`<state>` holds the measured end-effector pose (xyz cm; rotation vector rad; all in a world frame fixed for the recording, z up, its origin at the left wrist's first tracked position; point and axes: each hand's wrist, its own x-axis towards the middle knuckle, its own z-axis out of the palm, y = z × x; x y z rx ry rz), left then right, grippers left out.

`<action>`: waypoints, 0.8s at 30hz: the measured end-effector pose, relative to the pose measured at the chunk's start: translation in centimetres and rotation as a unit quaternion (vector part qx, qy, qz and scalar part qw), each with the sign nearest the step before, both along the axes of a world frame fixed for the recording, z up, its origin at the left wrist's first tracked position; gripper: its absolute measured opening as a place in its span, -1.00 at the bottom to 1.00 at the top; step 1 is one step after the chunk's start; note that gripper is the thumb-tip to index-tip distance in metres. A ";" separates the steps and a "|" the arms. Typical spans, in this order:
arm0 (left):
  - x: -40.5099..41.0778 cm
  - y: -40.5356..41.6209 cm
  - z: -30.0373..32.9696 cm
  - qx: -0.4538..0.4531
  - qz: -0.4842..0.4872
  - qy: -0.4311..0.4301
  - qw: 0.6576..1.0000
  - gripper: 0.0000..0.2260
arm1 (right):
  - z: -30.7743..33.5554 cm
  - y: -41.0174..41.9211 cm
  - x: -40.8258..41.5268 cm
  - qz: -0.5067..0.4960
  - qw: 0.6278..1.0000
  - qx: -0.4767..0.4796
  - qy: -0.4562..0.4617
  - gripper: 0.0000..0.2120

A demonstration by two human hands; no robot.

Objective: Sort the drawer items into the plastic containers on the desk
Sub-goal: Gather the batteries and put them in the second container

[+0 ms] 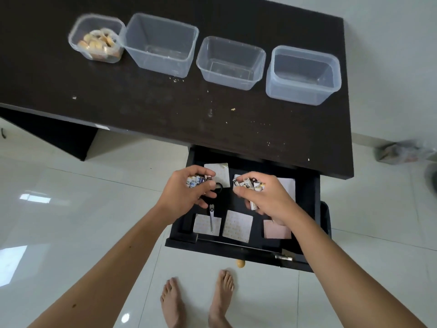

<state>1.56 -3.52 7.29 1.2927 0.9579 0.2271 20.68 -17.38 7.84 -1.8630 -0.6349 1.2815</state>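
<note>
Your bare feet (196, 301) stand on the white tiled floor (71, 209) at 6 o'clock, just below the front edge of the open drawer (307, 204). Above them both forearms reach into that drawer. Your left hand (189, 195) is curled around a cluster of small batteries (197, 181), their ends showing between thumb and fingers. Your right hand (264, 197) is likewise closed on a second bunch of batteries (249, 183), with one more poking out under the palm. Between the hands, on the dark drawer floor, lies a pair of scissors (211, 216), its black handles partly hidden under your left hand and its blades pointing toward 6 o'clock. Several square paper pads (237, 226) lie in the drawer: three along the front edge, one at 12 o'clock behind your left hand, and a white sheet behind your right hand.

On the dark desk (165, 110), toward 12 o'clock, four clear plastic containers stand in a row. At 11 o'clock the small container (78, 41) holds a heap of coins (99, 43). Touching its right side is the tall container (189, 58), then, a little apart, the shallow container (257, 74), and at 1 o'clock the bluish container (331, 91); these three hold nothing. Crumbs and pale specks dot the desk in front of them. At 3 o'clock a blurred plastic bag (402, 152) lies on the floor.
</note>
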 end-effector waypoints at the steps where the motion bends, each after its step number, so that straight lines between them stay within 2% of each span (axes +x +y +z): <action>1: 0.1 0.2 0.7 -0.003 0.001 0.001 1.000 -0.85 | 0.8 0.6 0.3 0.007 1.000 0.005 0.009 -0.85; 7: 0.7 3.7 5.9 -0.004 0.054 -0.013 0.998 -0.84 | 6.1 6.4 1.4 0.042 0.998 0.043 0.015 -0.87; 12: 1.3 9.0 9.6 0.060 0.088 -0.005 0.994 -0.81 | 10.5 12.9 2.1 0.067 0.996 0.064 -0.014 -0.83; 19: 3.0 19.0 12.7 0.145 0.065 0.060 0.985 -0.81 | 14.2 23.3 3.2 0.118 0.980 0.054 -0.147 -0.78; 24: 4.6 26.7 12.8 0.175 0.043 0.058 0.982 -0.81 | 14.4 31.0 4.4 0.129 0.966 0.047 -0.220 -0.80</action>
